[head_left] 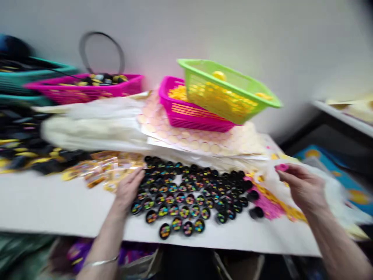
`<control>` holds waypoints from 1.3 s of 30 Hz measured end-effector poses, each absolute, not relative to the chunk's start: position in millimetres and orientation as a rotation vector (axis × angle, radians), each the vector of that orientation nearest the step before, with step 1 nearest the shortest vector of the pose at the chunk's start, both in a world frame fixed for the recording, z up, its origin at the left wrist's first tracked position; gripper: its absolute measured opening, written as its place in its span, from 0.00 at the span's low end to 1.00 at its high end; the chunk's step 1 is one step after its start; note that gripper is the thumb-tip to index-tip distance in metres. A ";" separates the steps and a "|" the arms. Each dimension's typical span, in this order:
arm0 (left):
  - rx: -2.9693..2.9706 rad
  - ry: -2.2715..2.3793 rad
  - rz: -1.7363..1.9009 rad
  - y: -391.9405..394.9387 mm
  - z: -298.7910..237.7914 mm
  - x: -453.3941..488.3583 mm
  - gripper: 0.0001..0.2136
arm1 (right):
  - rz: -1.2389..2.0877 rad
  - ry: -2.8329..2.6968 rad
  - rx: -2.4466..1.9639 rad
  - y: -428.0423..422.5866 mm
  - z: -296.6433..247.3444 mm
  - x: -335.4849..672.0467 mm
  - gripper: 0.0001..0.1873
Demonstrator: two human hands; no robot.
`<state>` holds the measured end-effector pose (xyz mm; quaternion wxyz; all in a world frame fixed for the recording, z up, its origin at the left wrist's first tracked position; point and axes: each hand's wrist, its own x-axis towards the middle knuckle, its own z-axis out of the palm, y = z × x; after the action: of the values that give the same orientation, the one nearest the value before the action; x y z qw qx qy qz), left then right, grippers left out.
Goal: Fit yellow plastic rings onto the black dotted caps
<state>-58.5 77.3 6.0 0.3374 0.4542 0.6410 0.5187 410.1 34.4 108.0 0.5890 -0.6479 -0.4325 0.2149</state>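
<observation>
My left hand (130, 187) rests at the left edge of a group of small black cups (174, 210), fingers stretched out and touching or nearly touching the outer ones. Many of these cups hold tiny multicoloured pieces. My right hand (309, 186) is raised over the right side of the table, thumb and fingers pinching a small pink piece (281, 167) whose exact kind is blurred. Below and left of it lies a pile of small pink pieces (266, 204) beside a strip of yellow pieces (291, 212). One black cup (256, 212) lies apart on its side, near the pink pile.
Clear packets (97, 171) and a heap of black and yellow items (26, 147) lie to the left. Behind the cups, a green basket (233, 101) of yellow pieces leans on a pink basket (198, 120). Another pink basket (96, 93) stands at back left. Patterned sheets (189, 144) lie between.
</observation>
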 end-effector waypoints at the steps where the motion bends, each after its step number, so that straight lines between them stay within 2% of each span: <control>1: 1.172 1.631 1.350 75.9 3.9 -59.5 0.28 | 0.574 -1.052 -1.472 39.1 110.6 388.3 0.11; 6: 1.196 1.546 1.337 73.1 -5.1 -65.4 0.26 | 1.063 -1.480 -1.308 72.4 108.8 243.0 0.14; 9: 1.194 1.539 1.342 70.0 -6.6 -66.5 0.25 | 1.243 -1.801 -1.157 100.3 95.4 158.5 0.10; 11: 1.150 1.520 1.364 69.3 -8.2 -67.1 0.26 | 1.139 -2.013 -1.140 121.3 83.3 119.1 0.09; 14: 1.031 1.482 1.428 71.0 -12.4 -68.4 0.28 | 0.758 -2.308 -1.241 146.2 69.7 85.7 0.08; 18: 0.960 1.414 1.498 73.4 -15.8 -69.5 0.30 | 0.318 -2.593 -1.422 158.8 67.0 68.1 0.11; 22: 0.905 1.379 1.516 73.2 -12.8 -68.9 0.32 | 0.052 -2.813 -1.421 157.8 72.4 59.4 0.13; 33: 0.858 1.393 1.568 75.6 -17.7 -69.5 0.28 | -0.312 -3.008 -1.219 146.2 78.7 50.7 0.14; 39: 0.865 1.398 1.591 78.6 -18.5 -69.5 0.27 | -0.154 -2.892 -1.214 146.0 83.2 57.9 0.14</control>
<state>-69.5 78.6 -18.5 0.4140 0.3442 0.5564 0.6329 57.9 146.0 83.2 0.0006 -0.3867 -0.9209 -0.0490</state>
